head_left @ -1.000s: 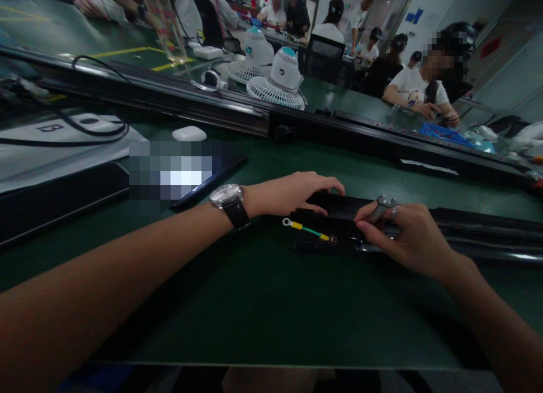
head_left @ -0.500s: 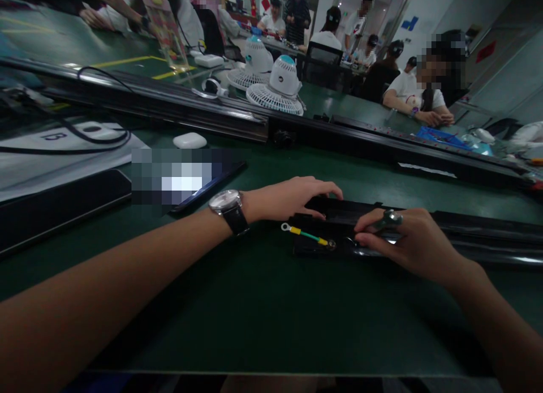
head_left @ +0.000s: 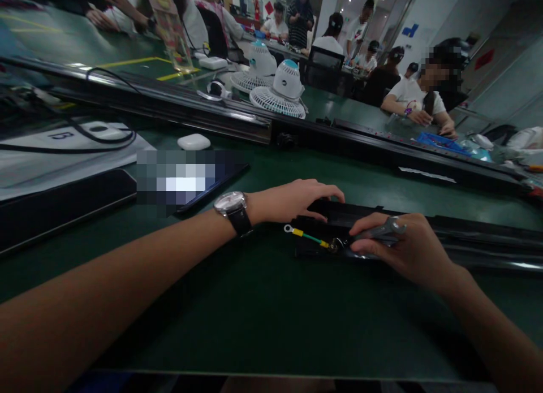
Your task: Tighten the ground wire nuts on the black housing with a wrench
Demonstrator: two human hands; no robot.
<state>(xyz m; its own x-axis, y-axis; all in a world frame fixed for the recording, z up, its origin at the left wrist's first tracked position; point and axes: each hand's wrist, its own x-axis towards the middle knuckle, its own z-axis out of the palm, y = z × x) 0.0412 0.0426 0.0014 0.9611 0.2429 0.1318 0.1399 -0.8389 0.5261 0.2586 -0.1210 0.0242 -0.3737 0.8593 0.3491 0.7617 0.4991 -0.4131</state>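
One slim black slab [head_left: 63, 209], one rounded white case [head_left: 194, 142], two white plastic fans [head_left: 287, 82]. The left hand [head_left: 303, 199], thumb and fingers parted, touches the end of one smooth black rail [head_left: 487, 243]; whether it grips, I cannot tell. One green wire [head_left: 313, 238] with two yellow sleeves lies there, its metal ring overhanging. The right hand [head_left: 407, 243] pinches one shiny metal wrench [head_left: 377, 231] over the rail.

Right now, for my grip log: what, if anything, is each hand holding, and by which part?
The right hand holds a wrench by its shank. The left hand is at the black rail; whether it grips is unclear.
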